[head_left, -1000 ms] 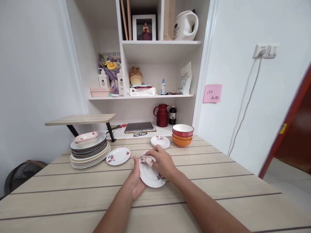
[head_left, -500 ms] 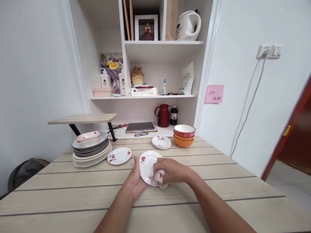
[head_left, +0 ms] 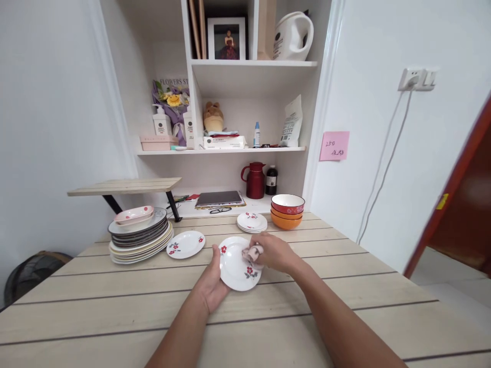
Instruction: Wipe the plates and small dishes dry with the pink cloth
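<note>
Obs.: left hand (head_left: pixel 214 286) grips the near-left rim of a small white plate with red flowers (head_left: pixel 237 266), thumb up over the edge, remaining fingers tucked beneath and out of sight; plate sits tilted slightly toward the camera, just above or on the wooden slat table (head_left: pixel 345 286), centre of view, contact with the surface not resolvable. Right hand (head_left: pixel 275 253) is closed around a crumpled pinkish cloth (head_left: pixel 253 252), fingers curled tight on it, cloth pressed against the plate's upper right face. Both forearms enter from the bottom edge. Surroundings: a second flowered plate (head_left: pixel 185 244) lies flat just left of the held one, apart from it; further left, a tall stack of mixed plates (head_left: pixel 140 240) topped by a pink spotted dish (head_left: pixel 133 214). Behind the held plate, a short stack of small flowered saucers (head_left: pixel 252 222), and just right of that, nested bowls (head_left: pixel 287 210), red over orange. At the back, white shelving with a red jug (head_left: pixel 255 180), a dark bottle (head_left: pixel 271 180), a tablet (head_left: pixel 218 198) lying flat, glasses (head_left: pixel 220 210) in front of it. Pink sticky note (head_left: pixel 334 145) on the right wall; white cable hanging from a wall socket (head_left: pixel 416 79)
</note>
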### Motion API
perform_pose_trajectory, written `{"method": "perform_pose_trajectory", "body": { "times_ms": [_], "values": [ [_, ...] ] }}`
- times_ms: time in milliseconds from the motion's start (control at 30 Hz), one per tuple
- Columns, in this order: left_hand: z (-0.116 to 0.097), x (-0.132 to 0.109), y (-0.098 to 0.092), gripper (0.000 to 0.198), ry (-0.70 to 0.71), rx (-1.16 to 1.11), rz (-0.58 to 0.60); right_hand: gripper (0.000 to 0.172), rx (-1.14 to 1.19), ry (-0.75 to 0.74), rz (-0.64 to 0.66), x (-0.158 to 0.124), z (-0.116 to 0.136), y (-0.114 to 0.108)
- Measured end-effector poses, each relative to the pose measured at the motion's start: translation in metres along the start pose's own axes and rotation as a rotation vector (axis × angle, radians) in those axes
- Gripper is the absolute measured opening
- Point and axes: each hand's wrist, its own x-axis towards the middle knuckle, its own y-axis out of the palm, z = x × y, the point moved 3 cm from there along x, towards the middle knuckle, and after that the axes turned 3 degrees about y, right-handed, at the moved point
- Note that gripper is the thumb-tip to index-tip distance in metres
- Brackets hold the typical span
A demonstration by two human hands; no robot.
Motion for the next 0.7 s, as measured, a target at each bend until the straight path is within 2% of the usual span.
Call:
{"method": "perform_pose_trajectory", "body": {
  "times_ms": [100, 167, 233, 333, 467, 533, 600, 700],
  "values": [
    [0.0, 0.0, 0.002, 0.067, -0.009, 0.006, 0.025, 0.024, -0.016, 0.091, -0.183, 0.005, 0.0, 0.004],
    [0.0, 0.0, 0.003, 0.068, -0.019, 0.01, 0.047, 0.024, -0.02, 0.097, -0.278, 0.008, 0.004, 0.009],
    [0.0, -0.001, 0.005, 0.068, -0.028, 0.016, 0.064, 0.025, -0.008, 0.045, -0.331, 0.01, 0.01, 0.014],
    [0.0, -0.002, 0.007, 0.068, -0.026, -0.004, 0.089, 0.031, 0.033, -0.087, -0.344, 0.011, 0.026, 0.022],
    [0.0, -0.002, 0.008, 0.062, 0.018, -0.074, 0.092, 0.043, 0.101, -0.308, -0.237, 0.003, 0.051, 0.032],
    [0.0, -0.001, 0.006, 0.064, 0.041, -0.102, 0.077, 0.043, 0.124, -0.392, -0.158, -0.002, 0.057, 0.034],
    [0.0, 0.001, 0.003, 0.069, 0.054, -0.119, 0.057, 0.041, 0.161, -0.448, -0.055, -0.007, 0.056, 0.032],
    [0.0, 0.003, -0.001, 0.081, 0.054, -0.123, 0.043, 0.046, 0.224, -0.51, 0.187, -0.012, 0.041, 0.022]
  ]
}}
